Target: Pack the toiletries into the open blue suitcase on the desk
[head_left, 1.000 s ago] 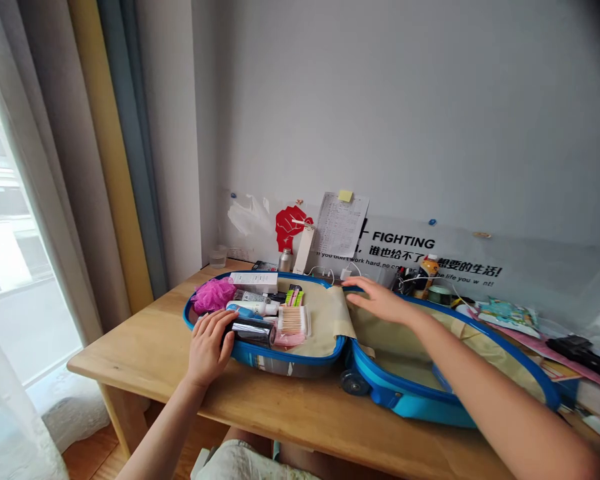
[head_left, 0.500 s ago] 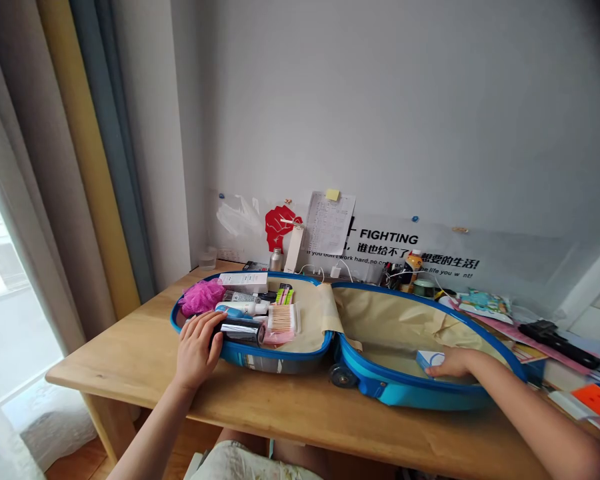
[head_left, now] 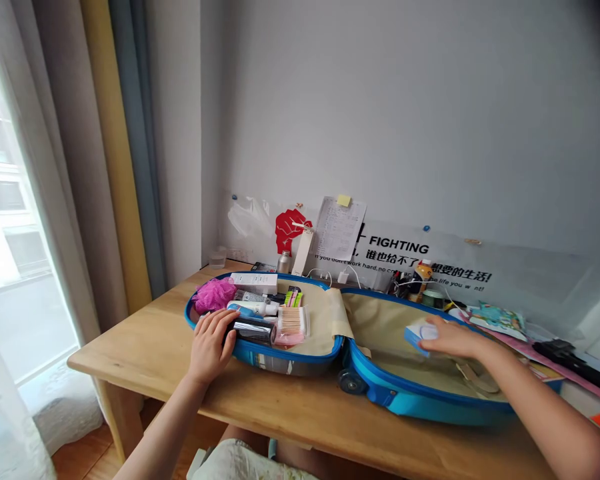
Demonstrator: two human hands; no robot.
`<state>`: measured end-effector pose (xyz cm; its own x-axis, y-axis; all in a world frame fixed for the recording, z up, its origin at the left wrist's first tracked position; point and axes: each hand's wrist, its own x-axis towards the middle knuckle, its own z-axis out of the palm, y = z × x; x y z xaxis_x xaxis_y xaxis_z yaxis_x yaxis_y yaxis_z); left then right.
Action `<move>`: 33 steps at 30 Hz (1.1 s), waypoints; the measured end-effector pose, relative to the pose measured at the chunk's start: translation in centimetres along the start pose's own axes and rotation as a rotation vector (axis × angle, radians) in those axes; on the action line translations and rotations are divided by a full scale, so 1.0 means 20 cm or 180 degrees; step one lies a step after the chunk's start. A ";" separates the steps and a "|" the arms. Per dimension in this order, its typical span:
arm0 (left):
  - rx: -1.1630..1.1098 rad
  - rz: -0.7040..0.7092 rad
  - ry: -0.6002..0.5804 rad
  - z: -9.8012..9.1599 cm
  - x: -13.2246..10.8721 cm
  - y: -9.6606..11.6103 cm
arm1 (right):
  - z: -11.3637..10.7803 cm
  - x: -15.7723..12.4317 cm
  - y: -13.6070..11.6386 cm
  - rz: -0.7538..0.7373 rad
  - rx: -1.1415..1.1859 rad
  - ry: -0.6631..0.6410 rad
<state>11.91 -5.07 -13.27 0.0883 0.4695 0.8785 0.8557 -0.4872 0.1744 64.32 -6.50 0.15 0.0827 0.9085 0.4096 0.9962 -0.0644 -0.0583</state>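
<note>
An open blue suitcase lies spread on the wooden desk. My left hand rests over the near rim of its left half, fingers laid out beside a dark cylindrical container. Around that container are a white-and-blue tube, a clear pack of cotton swabs, a pink mesh bath puff and a long white box. Over the right half, my right hand grips a small blue-and-white box, held above the beige lining. The fingers partly hide that box.
Behind the suitcase stand a silver bottle, a yellow-labelled bottle and a green jar. A colourful packet and a black object lie to the right. The desk extends left toward the curtains.
My right hand has lifted the small blue-and-white box and moved it left, up from the lining. My left hand stays at the suitcase rim. The view has shifted slightly left.
</note>
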 end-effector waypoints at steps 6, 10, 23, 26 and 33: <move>0.0000 0.0026 0.0019 0.00 0.00 0.00 | -0.10 0.18 -0.60 -0.0909 0.0331 -0.0967; 0.0017 0.0085 0.0067 -0.01 0.00 0.01 | -0.02 0.19 -1.01 -0.1645 0.0554 -0.1292; 0.0146 0.0165 -0.0035 0.02 -0.02 -0.03 | 0.23 0.21 -1.32 -0.2244 0.0641 -0.1975; 0.0269 0.0212 0.0014 0.03 -0.03 -0.03 | 0.25 0.20 -1.31 -0.2119 0.0738 -0.2057; 0.0343 0.0683 -0.0390 0.04 -0.02 0.17 | 0.25 0.19 -1.31 -0.1980 0.1049 -0.1963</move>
<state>15.09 -6.28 -13.31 0.3288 0.4529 0.8287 0.8595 -0.5070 -0.0640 38.33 0.66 -1.30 -0.5855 0.8050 -0.0959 0.7910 0.5415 -0.2847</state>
